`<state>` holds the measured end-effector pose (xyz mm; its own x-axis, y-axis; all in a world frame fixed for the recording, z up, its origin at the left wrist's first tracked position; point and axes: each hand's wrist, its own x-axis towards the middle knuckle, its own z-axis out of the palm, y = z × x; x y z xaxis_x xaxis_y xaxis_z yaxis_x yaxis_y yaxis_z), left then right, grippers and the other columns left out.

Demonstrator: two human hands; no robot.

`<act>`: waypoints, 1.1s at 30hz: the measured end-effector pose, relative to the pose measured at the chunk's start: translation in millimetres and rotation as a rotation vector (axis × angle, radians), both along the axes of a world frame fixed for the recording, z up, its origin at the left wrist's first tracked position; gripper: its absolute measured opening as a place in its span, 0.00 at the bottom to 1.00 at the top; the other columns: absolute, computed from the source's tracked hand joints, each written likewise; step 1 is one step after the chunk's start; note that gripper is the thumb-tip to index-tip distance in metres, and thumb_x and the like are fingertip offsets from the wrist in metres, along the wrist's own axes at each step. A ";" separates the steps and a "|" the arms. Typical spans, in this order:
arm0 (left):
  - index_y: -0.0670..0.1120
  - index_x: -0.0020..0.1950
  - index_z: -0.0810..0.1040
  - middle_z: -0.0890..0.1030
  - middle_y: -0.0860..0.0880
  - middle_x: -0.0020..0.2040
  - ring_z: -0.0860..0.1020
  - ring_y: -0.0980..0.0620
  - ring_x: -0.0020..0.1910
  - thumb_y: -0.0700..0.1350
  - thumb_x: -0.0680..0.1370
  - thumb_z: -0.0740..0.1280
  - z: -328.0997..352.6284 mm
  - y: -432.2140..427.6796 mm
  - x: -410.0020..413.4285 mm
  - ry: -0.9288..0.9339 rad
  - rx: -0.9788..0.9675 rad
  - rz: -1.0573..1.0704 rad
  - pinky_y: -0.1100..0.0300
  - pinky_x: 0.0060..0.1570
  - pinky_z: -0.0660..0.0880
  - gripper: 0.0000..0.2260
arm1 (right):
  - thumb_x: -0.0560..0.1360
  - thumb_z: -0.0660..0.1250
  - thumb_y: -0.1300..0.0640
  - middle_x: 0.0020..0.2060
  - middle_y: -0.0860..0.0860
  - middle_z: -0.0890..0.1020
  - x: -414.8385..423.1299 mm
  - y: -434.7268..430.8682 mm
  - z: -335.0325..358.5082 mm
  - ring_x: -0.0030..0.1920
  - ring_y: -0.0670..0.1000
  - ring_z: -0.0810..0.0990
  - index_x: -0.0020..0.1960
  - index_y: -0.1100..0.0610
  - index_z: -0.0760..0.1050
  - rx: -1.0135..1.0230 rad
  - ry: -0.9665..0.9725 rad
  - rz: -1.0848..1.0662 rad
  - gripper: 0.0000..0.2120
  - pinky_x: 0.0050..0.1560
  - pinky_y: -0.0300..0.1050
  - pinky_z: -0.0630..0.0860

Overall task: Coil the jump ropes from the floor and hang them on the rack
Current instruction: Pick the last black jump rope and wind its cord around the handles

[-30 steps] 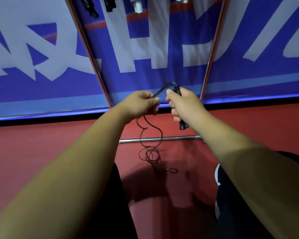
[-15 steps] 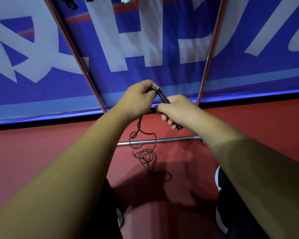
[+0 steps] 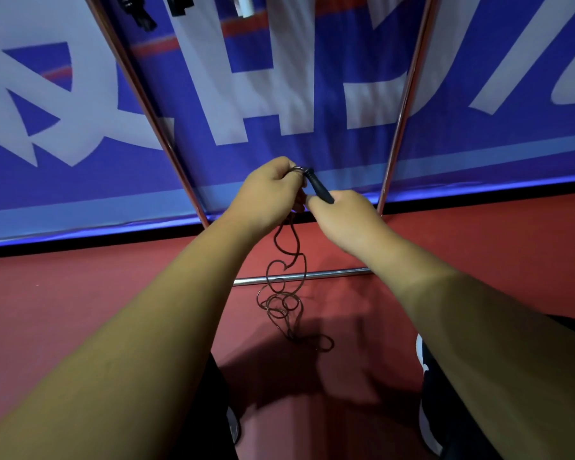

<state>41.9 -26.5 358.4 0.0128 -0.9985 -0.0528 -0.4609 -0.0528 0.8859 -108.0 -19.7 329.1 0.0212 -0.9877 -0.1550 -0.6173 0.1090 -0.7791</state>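
Two bare forearms reach forward. The right hand [image 3: 342, 220] grips a black jump rope handle [image 3: 317, 187], its tip poking above the fingers. The left hand [image 3: 266, 194] curls around thin cord [image 3: 286, 293] beside that tip. Below the fingers, the cord dangles into tangled loops on the red floor [image 3: 478, 247], crossing the rack's base bar [image 3: 329, 273].

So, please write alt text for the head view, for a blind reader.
The right hand grips a jump rope's black handle while the left hand holds the cord at its top end; the rest of the cord hangs in a tangle to the red floor, before a blue banner.
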 end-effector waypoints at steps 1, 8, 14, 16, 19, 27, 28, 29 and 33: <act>0.45 0.46 0.79 0.83 0.49 0.36 0.81 0.51 0.35 0.44 0.82 0.62 0.3 0.0 1.2 0.043 0.013 0.007 0.48 0.46 0.81 0.09 | 0.80 0.65 0.44 0.27 0.48 0.70 -0.7 0.0 1.6 0.29 0.55 0.69 0.36 0.53 0.67 0.031 -0.003 0.005 0.19 0.32 0.47 0.65; 0.37 0.49 0.78 0.76 0.45 0.37 0.77 0.50 0.34 0.42 0.82 0.62 3.7 2.0 -2.1 0.145 0.039 0.040 0.63 0.36 0.78 0.09 | 0.77 0.67 0.48 0.30 0.49 0.74 -6.9 1.3 3.6 0.32 0.55 0.72 0.39 0.53 0.70 0.025 0.105 0.063 0.13 0.33 0.47 0.66; 0.42 0.44 0.76 0.71 0.44 0.36 0.70 0.48 0.36 0.44 0.80 0.61 6.9 -3.2 -3.7 0.195 0.048 0.122 0.57 0.35 0.79 0.08 | 0.81 0.64 0.50 0.37 0.50 0.79 -7.9 2.6 4.9 0.35 0.53 0.74 0.49 0.54 0.74 -0.098 0.011 0.048 0.08 0.35 0.49 0.70; 0.44 0.41 0.75 0.70 0.45 0.35 0.69 0.46 0.37 0.44 0.79 0.62 10.4 -4.0 -3.2 0.308 0.129 0.103 0.50 0.46 0.85 0.07 | 0.82 0.61 0.50 0.39 0.51 0.80 -9.0 0.5 4.2 0.38 0.56 0.78 0.49 0.54 0.74 -0.107 0.044 0.050 0.09 0.38 0.51 0.73; 0.42 0.45 0.79 0.75 0.45 0.39 0.75 0.44 0.42 0.45 0.81 0.62 15.5 -5.5 7.3 0.498 0.251 -0.015 0.46 0.57 0.79 0.10 | 0.82 0.60 0.51 0.42 0.53 0.81 -12.9 -4.6 0.9 0.44 0.59 0.80 0.50 0.55 0.75 -0.078 0.087 0.035 0.09 0.41 0.51 0.75; 0.35 0.63 0.82 0.84 0.45 0.48 0.82 0.47 0.52 0.38 0.84 0.65 8.1 -4.3 35.6 0.428 0.192 -0.261 0.56 0.62 0.79 0.11 | 0.83 0.62 0.52 0.39 0.51 0.81 -15.8 -5.4 -4.8 0.39 0.56 0.79 0.52 0.54 0.78 -0.001 0.040 0.117 0.08 0.42 0.51 0.77; 0.35 0.62 0.82 0.84 0.45 0.47 0.82 0.48 0.50 0.38 0.84 0.66 8.3 -4.7 36.2 0.422 0.164 -0.251 0.57 0.61 0.80 0.10 | 0.82 0.62 0.52 0.38 0.49 0.81 -13.2 -4.0 -4.0 0.38 0.54 0.78 0.52 0.52 0.78 -0.004 0.015 0.126 0.07 0.41 0.50 0.75; 0.36 0.61 0.83 0.84 0.46 0.46 0.82 0.49 0.49 0.38 0.84 0.66 8.9 -5.1 36.4 0.422 0.143 -0.242 0.57 0.59 0.80 0.09 | 0.81 0.63 0.52 0.36 0.46 0.81 -10.8 -3.2 -3.3 0.38 0.53 0.77 0.51 0.51 0.79 -0.004 -0.028 0.119 0.07 0.41 0.49 0.74; 0.40 0.56 0.84 0.84 0.45 0.47 0.83 0.50 0.48 0.37 0.83 0.66 12.2 -4.3 33.2 0.529 0.132 -0.208 0.59 0.53 0.80 0.07 | 0.72 0.66 0.49 0.31 0.44 0.73 -5.2 1.6 4.4 0.33 0.50 0.70 0.50 0.48 0.79 0.104 -0.384 0.098 0.08 0.32 0.46 0.70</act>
<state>75.1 -30.8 370.7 -0.2444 -0.9618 -0.1230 0.0302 -0.1343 0.9905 -113.2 -18.1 333.5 0.1906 -0.9575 -0.2167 -0.2950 0.1546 -0.9429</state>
